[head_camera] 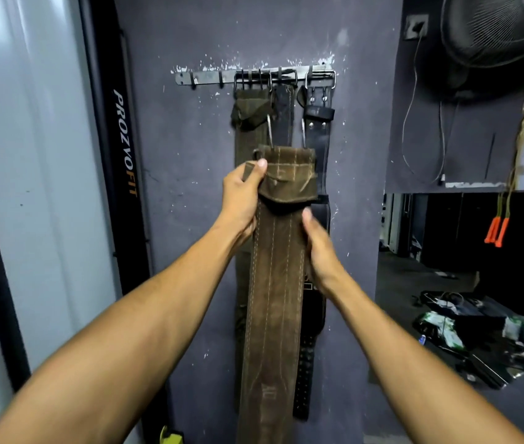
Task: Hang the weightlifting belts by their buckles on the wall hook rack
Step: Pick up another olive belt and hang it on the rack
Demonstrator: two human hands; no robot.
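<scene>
I hold a long brown suede belt (273,283) upright in front of the wall, its buckle end on top, well below the rack. My left hand (243,197) grips the belt's top left edge beside the buckle. My right hand (320,251) clasps its right edge a little lower. A metal hook rack (203,76) is screwed to the purple wall above. From it hang an olive belt (247,113), a dark belt (283,113) and a black leather belt (316,123), all by their buckles. The two leftmost hooks are bare.
A black frame post marked PROZVOFIT (124,139) stands left of the rack. A wall fan (497,30) and orange-handled skipping ropes (496,232) hang at the right. Bags and clutter (465,325) lie on the floor beyond an opening.
</scene>
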